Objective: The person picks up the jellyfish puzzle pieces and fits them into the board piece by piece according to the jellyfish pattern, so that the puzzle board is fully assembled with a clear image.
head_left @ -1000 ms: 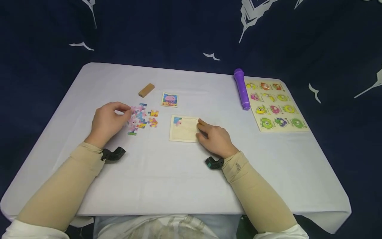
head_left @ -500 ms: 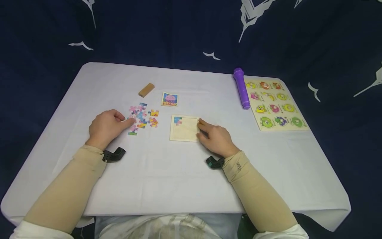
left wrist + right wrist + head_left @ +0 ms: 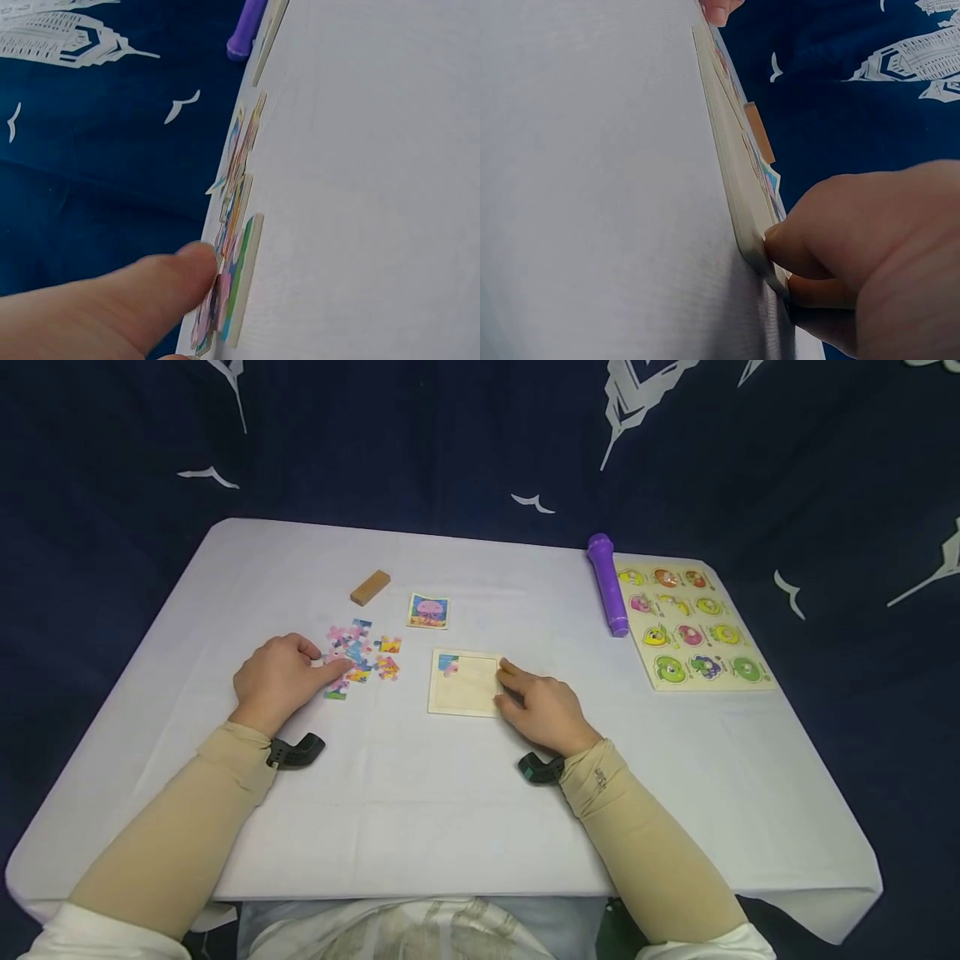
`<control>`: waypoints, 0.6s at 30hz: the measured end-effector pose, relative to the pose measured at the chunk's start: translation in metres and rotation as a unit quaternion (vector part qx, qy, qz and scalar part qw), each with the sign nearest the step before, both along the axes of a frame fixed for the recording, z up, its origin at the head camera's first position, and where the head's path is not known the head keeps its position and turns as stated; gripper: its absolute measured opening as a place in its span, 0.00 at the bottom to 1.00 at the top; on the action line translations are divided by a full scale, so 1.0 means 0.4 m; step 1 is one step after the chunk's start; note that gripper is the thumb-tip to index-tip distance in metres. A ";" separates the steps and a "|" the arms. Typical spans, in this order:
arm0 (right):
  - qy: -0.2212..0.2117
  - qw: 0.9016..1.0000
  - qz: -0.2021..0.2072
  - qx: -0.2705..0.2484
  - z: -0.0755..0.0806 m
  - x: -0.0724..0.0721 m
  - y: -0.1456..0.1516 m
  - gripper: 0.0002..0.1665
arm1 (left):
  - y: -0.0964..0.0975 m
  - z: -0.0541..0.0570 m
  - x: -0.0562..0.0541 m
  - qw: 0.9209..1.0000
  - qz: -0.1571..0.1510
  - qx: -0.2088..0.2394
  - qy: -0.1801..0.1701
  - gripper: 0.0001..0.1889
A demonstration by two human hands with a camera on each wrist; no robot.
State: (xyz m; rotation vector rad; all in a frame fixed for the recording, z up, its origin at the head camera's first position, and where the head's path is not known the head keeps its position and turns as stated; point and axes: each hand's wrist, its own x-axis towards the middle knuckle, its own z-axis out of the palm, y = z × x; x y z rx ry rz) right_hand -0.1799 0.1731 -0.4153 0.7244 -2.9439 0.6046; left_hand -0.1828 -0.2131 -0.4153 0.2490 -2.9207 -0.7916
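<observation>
My left hand (image 3: 279, 681) is at the pile of jigsaw pieces (image 3: 352, 643), which are pink, blue and yellow. Its thumb (image 3: 191, 270) touches the pieces from the near side, the fingers bent at the pile's left edge; no lifted piece shows. My right hand (image 3: 546, 706) holds the right edge of a pale wooden puzzle tray (image 3: 465, 689), thumb on the near part of the rim (image 3: 769, 262). One blue-and-pink corner piece (image 3: 448, 665) lies in the tray's upper left corner. Behind the tray lies a small picture card (image 3: 428, 611) with a pink figure.
A brown wooden block (image 3: 370, 587) lies behind the pile. On the right, a purple toy microphone (image 3: 607, 585) lies beside a fruit puzzle board (image 3: 708, 647). The white-covered table (image 3: 420, 827) ends at a dark blue curtain (image 3: 420, 443) at the back.
My left hand has come down from the pile's upper left and shifted slightly right, its thumb now stretched over the pieces. The right hand and the tray stay in place.
</observation>
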 end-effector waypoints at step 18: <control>0.001 1.000 0.002 0.003 -0.005 -0.005 0.003 0.31 | 0.003 0.006 0.002 1.000 -0.007 0.004 0.005 0.23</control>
